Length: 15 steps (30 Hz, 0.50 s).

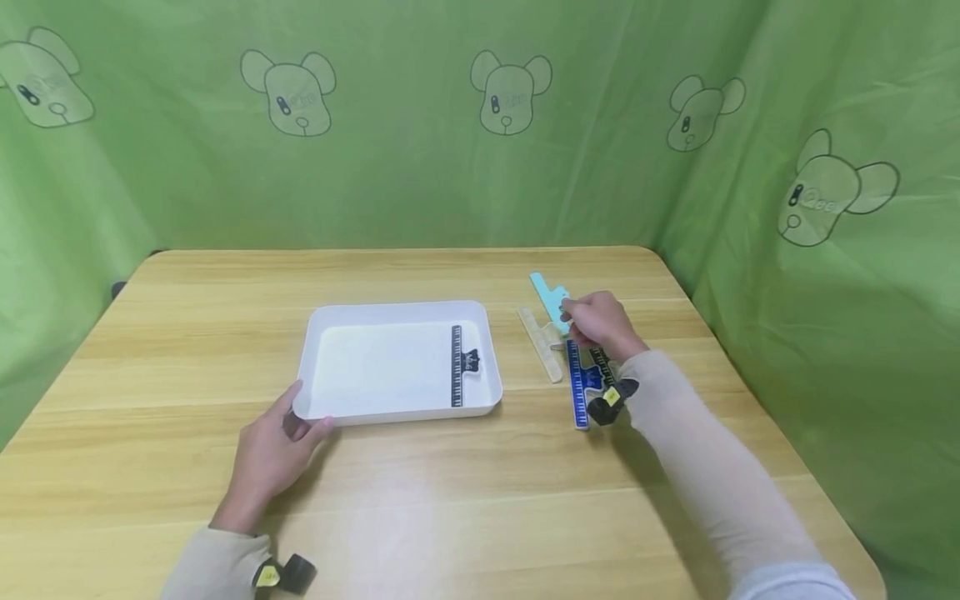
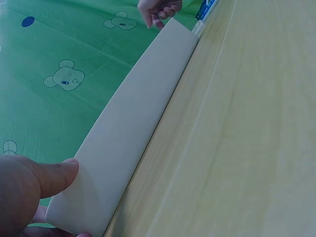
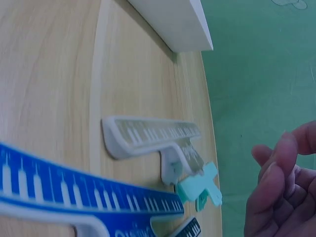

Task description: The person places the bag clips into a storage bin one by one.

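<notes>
My left hand [image 1: 273,450] grips the near left corner of a white tray [image 1: 397,310], its thumb [image 2: 61,177] against the front wall. Inside the tray, toward the right, lies a black clip [image 1: 457,367] with a piano-key pattern. My right hand [image 1: 600,321] hovers over a group of clips, nearest the turquoise clip [image 1: 547,296]. Its fingers [image 3: 269,187] are loosely bent, apart from the clips, with nothing visible between them. A pale beige clip [image 1: 540,344], a blue piano-key clip [image 1: 576,383] and a dark clip [image 1: 602,364], partly hidden by the right hand and wrist, lie close together.
The wooden table [image 1: 420,500] has rounded corners. A green curtain [image 1: 405,192] with mouse-like drawings hangs behind it and along its sides. The clips lie just right of the tray, under the right forearm [image 1: 705,458].
</notes>
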Each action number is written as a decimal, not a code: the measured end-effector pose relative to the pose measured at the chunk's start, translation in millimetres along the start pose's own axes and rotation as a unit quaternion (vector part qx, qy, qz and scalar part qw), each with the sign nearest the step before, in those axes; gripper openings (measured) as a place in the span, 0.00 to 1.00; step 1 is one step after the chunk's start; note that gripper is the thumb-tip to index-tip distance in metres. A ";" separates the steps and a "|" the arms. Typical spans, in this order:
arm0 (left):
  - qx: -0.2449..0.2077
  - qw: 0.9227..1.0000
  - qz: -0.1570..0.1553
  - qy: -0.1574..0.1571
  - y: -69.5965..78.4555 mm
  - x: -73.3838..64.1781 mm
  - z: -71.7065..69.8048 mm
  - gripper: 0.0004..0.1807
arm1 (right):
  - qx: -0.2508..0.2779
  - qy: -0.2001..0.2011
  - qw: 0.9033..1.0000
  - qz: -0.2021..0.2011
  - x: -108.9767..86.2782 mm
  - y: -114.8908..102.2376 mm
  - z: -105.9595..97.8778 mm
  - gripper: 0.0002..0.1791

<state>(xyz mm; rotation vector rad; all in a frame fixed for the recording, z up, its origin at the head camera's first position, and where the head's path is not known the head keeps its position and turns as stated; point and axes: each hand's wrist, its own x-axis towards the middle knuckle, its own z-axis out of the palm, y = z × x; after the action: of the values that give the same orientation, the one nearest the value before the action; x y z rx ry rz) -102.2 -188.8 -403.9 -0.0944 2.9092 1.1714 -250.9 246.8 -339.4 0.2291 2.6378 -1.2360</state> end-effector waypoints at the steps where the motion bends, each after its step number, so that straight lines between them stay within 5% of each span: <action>1: -0.001 1.000 0.001 0.000 0.0 0.0 0.3 0.46 | 0.004 0.000 1.000 0.002 0.3 1.7 -1.7 0.24; 15: 0.007 1.000 -0.003 -0.006 -0.4 -0.2 0.0 0.47 | -0.033 0.006 0.999 0.020 -3.3 16.6 -19.8 0.25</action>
<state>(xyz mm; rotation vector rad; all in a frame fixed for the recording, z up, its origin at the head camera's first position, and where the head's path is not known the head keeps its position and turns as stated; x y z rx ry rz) -102.0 -189.1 -404.2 -0.0945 2.9042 1.1475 -246.5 272.4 -338.5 0.2778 2.6649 -1.1349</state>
